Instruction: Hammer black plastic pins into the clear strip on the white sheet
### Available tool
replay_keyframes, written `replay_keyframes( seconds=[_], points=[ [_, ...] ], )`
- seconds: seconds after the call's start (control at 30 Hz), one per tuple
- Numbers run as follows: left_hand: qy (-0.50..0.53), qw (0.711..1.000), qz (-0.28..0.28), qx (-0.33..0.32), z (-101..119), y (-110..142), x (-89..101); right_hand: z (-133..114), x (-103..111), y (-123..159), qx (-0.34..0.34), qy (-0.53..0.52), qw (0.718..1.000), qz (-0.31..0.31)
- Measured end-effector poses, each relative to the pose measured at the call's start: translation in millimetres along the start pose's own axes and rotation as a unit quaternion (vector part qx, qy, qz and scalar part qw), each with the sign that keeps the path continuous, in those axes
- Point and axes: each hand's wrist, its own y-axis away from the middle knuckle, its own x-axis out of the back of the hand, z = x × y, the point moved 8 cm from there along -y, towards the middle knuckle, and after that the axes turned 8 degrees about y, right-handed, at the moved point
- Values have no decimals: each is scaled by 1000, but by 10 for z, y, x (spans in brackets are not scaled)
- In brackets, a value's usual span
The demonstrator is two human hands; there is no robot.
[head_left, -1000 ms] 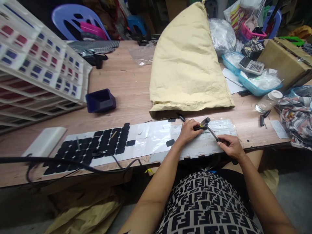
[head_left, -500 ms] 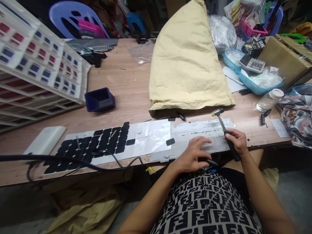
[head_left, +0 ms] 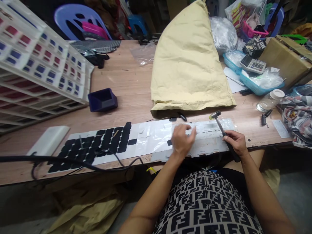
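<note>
My right hand (head_left: 236, 143) is closed around the black handle of a small hammer (head_left: 220, 125), whose head points up and away over the light grey board. My left hand (head_left: 183, 139), blurred, hovers over the left part of that grey board (head_left: 207, 146); its fingers are bent and a gap shows between thumb and forefinger, with nothing seen in it. Just beyond this hand lies a small black piece (head_left: 182, 116), near the edge of a large tan paper bag. To the left is a white sheet (head_left: 156, 135) with rows of black rounded stickers (head_left: 107, 141).
A dark purple bin (head_left: 102, 100) stands near a white slatted crate (head_left: 48, 65). The tan bag (head_left: 190, 61) fills the middle back. At right are blue baskets (head_left: 262, 86), a calculator (head_left: 253, 64), a clear jar (head_left: 270, 100) and a carton (head_left: 285, 61). A black cable (head_left: 73, 160) crosses the left front.
My left hand has moved left and forward, away from my lap, where a dark object was under it. The right hand keeps the hammer, its head slightly further left.
</note>
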Motion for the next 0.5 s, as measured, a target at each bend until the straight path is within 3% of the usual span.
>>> replay_keyframes(
  seconds=[0.1, 0.23, 0.33, 0.5],
  points=[
    [-68, 987, 85, 118, -302, -481, 151, 8, 7, -2, 2, 1, 1000, 0],
    [-103, 979, 51, 169, -569, -753, 67, 23, 13, 0, 6, 8, 1000, -2],
    [-75, 988, 21, 132, -555, -686, -4, 34, -1, 6, 8, 12, 1000, -7],
    [18, 993, -111, -38, -158, -479, -360, 32, -14, 15, 11, 17, 1000, -1]
  ],
)
